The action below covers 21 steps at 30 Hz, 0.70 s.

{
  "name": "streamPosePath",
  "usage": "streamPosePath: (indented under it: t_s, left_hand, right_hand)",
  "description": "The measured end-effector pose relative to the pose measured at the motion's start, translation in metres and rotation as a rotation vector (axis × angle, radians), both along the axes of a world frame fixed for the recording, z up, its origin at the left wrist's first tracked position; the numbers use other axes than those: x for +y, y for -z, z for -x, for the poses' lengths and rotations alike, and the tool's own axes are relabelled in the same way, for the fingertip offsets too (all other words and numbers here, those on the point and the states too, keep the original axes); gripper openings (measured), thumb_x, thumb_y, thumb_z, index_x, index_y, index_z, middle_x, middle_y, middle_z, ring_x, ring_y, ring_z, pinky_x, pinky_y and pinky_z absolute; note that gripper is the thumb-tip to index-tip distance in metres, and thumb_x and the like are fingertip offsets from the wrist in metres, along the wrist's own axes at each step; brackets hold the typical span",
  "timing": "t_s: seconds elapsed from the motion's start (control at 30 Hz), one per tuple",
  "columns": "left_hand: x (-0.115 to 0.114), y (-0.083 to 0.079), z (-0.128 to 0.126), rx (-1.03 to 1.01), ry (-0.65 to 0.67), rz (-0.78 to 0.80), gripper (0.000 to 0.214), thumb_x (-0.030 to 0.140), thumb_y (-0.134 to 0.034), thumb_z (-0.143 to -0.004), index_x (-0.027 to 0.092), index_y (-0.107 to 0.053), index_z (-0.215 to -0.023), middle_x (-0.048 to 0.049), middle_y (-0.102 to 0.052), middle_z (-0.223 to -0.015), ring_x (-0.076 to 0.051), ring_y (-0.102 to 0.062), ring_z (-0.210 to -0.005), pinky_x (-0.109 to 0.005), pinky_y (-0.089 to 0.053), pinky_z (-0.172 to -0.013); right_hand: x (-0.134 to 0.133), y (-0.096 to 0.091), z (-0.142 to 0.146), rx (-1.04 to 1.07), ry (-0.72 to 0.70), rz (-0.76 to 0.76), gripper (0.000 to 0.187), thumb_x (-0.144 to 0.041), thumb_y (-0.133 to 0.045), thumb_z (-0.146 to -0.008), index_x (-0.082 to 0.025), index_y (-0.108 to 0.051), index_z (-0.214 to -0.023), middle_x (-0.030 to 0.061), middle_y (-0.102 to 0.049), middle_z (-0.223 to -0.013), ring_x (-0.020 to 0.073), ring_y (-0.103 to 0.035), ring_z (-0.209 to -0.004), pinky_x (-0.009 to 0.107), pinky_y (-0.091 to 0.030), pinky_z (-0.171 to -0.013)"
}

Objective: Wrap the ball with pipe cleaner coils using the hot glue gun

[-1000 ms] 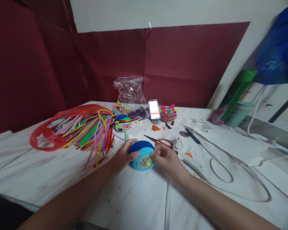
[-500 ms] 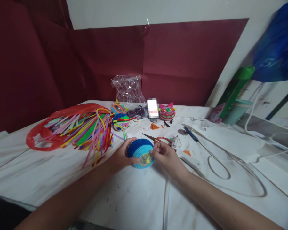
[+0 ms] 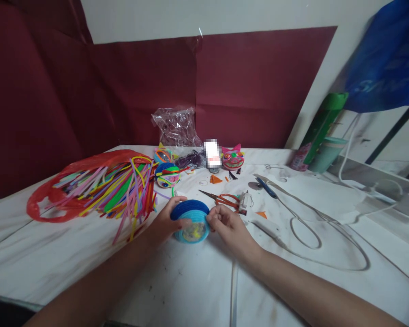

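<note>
A round ball is wrapped in dark blue pipe cleaner above and light blue below, with a see-through patch showing yellow low on its front. My left hand grips it from the left, thumb across the front and fingers behind. At its right edge, my right hand is closed in a pinch against the light blue coils; whatever lies between the fingertips is hidden. Just beyond that hand lie orange-handled scissors and a white glue gun.
Left, a red plastic bag spills colourful pipe cleaners. Behind are a blue-and-green decorated ball, a pink eared one and clear wrapping. A blue-handled cutter and a looping cable lie right.
The view has turned slightly right, so everything sits further left in the picture. My left thumb has shifted up the ball's front, and the ball looks slightly turned. Both hands stay on it.
</note>
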<state>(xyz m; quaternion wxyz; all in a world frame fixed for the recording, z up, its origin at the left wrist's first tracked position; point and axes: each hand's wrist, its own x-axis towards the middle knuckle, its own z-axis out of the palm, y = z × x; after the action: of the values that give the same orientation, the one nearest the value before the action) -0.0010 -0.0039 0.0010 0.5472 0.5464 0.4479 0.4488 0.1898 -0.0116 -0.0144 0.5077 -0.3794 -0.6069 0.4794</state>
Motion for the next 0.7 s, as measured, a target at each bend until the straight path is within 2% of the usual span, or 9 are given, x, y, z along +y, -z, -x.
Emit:
streamPosePath:
  t_s: [0.1, 0.27, 0.53, 0.7]
  left_hand:
    - [0.0003, 0.0023, -0.001, -0.021, -0.012, 0.021, 0.07, 0.036, -0.079, -0.052, 0.023, -0.049, -0.115, -0.0025, -0.061, -0.092, -0.024, -0.06, -0.08, -0.035, -0.046, -0.07]
    - [-0.002, 0.0009, -0.0028, -0.025, -0.015, -0.003, 0.073, 0.038, -0.081, -0.052, 0.022, -0.049, -0.115, -0.0046, -0.061, -0.1, -0.024, -0.061, -0.083, -0.035, -0.047, -0.073]
    - [-0.0028, 0.0012, -0.0024, 0.031, -0.02, -0.045, 0.074, 0.042, -0.081, -0.053, 0.021, -0.049, -0.116, -0.0061, -0.06, -0.101, -0.027, -0.059, -0.091, -0.037, -0.047, -0.077]
    - [-0.0004, 0.004, -0.0007, 0.043, -0.009, -0.058, 0.077, 0.045, -0.082, -0.053, 0.021, -0.049, -0.118, -0.0073, -0.06, -0.105, -0.029, -0.058, -0.095, -0.037, -0.046, -0.079]
  right_hand:
    - [0.0018, -0.0009, -0.0004, 0.008, -0.001, 0.011, 0.029, -0.047, -0.064, -0.075, -0.022, -0.051, -0.073, -0.0076, -0.042, -0.056, 0.0114, -0.04, -0.053, 0.025, -0.034, -0.053]
    - [0.003, 0.0004, 0.0016, -0.01, 0.021, 0.017, 0.026, -0.042, -0.067, -0.07, -0.022, -0.05, -0.073, -0.008, -0.043, -0.055, 0.0113, -0.038, -0.051, 0.024, -0.033, -0.05]
    - [0.0006, 0.0062, 0.001, -0.141, 0.078, -0.1, 0.012, -0.028, -0.061, -0.074, -0.022, -0.05, -0.075, -0.0074, -0.045, -0.056, 0.0114, -0.042, -0.054, 0.024, -0.035, -0.052]
    - [0.0021, 0.003, 0.0011, -0.097, 0.043, -0.03, 0.017, -0.03, -0.064, -0.07, -0.022, -0.05, -0.074, -0.0082, -0.044, -0.054, 0.0105, -0.04, -0.052, 0.023, -0.034, -0.049]
